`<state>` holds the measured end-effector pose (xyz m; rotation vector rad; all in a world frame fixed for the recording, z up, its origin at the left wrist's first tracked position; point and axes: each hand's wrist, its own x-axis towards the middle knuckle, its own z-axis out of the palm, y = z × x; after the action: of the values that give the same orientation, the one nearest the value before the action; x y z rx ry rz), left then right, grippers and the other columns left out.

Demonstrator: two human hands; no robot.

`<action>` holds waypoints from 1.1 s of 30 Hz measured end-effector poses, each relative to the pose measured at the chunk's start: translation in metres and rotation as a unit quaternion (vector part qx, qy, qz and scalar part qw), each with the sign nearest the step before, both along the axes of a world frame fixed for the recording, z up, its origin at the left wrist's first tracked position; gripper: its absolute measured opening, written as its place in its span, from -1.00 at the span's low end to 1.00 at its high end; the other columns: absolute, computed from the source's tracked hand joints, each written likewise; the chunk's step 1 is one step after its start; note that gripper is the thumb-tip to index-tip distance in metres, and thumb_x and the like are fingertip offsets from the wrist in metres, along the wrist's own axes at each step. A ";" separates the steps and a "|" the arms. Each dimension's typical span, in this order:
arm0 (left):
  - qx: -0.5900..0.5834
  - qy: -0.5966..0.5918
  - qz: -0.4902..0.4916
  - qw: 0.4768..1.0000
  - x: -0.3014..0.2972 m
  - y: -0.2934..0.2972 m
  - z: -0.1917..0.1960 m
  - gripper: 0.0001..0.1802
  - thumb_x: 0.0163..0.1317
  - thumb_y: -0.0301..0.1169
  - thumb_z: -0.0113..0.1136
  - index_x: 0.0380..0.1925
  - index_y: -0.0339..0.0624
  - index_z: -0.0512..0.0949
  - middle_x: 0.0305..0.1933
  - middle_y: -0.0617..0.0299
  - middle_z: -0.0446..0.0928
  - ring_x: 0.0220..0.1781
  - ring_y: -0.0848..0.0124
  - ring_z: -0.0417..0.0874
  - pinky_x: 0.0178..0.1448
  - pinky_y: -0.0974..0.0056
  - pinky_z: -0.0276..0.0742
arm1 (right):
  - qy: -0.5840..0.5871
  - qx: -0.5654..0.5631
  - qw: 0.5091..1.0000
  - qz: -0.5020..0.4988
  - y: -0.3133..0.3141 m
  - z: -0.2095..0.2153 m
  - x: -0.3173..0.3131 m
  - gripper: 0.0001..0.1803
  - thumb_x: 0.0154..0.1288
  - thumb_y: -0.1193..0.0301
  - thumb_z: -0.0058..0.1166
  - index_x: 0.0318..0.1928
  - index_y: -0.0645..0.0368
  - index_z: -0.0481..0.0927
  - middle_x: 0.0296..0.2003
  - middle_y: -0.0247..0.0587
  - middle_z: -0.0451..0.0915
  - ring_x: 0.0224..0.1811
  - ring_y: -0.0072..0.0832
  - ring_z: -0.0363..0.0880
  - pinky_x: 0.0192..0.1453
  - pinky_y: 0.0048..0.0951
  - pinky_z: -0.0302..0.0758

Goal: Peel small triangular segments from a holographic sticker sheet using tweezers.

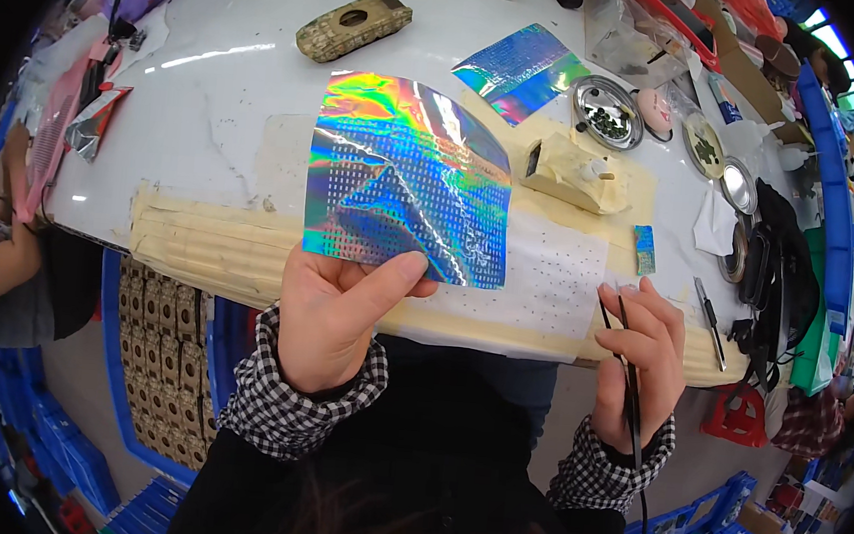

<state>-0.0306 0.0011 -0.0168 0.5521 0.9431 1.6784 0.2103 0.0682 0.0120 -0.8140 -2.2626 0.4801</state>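
My left hand (339,305) pinches the lower edge of a shiny holographic sheet (414,181) between thumb and fingers. Rows of small rectangular marks cover the sheet, and a crease bends its lower middle. In my right hand (646,355) is a pair of black tweezers (629,373), tips pointing up and left, apart from the sheet. Beneath and between the hands lies white paper (552,277) dotted with small dark specks. A cream-coloured block (575,173) with a short peg on its side stands just beyond the paper. A small holographic piece (644,249) lies above my right hand.
A camouflage model hull (354,25) sits at the back. Another holographic sheet (521,72) lies beside a round metal dish (608,113) of small dark parts. A pen-like knife (710,323) rests at right. Below left, a blue crate (225,352) holds several camouflage hulls. Another person's arm (10,234) is at far left.
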 end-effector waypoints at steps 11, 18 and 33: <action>-0.033 -0.001 -0.018 0.999 -0.002 -0.001 0.005 -0.79 0.21 -0.60 0.13 -0.14 -0.36 0.50 -0.18 0.11 0.61 -0.20 0.41 0.66 -0.09 0.34 0.62 | 0.053 0.024 0.991 0.120 -0.008 0.001 -0.062 -0.65 -0.05 0.52 0.19 -0.14 0.16 0.62 -0.11 -0.13 0.63 -0.06 -0.24 0.57 0.12 -0.15 0.46; -0.013 -0.010 -0.016 1.000 0.000 0.001 0.006 -0.75 0.19 -0.63 0.14 -0.10 -0.35 0.47 -0.16 0.12 0.60 -0.18 0.40 0.66 -0.07 0.34 0.63 | 0.037 0.039 0.992 0.115 -0.008 -0.003 -0.069 -0.63 -0.05 0.51 0.21 -0.12 0.15 0.63 -0.10 -0.17 0.63 -0.07 -0.26 0.56 0.11 -0.17 0.47; -0.023 0.034 -0.011 0.999 0.000 0.002 0.003 -0.69 0.18 -0.63 0.11 -0.05 -0.33 0.42 -0.17 0.07 0.59 -0.20 0.39 0.66 -0.13 0.35 0.65 | 0.022 0.048 0.992 0.116 -0.007 -0.005 -0.073 -0.62 -0.06 0.51 0.22 -0.12 0.15 0.63 -0.10 -0.17 0.63 -0.08 -0.26 0.57 0.11 -0.15 0.46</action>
<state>-0.0310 0.0029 -0.0139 0.5903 1.0180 1.6224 0.1376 0.0609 0.0071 -0.4903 -2.3301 0.4863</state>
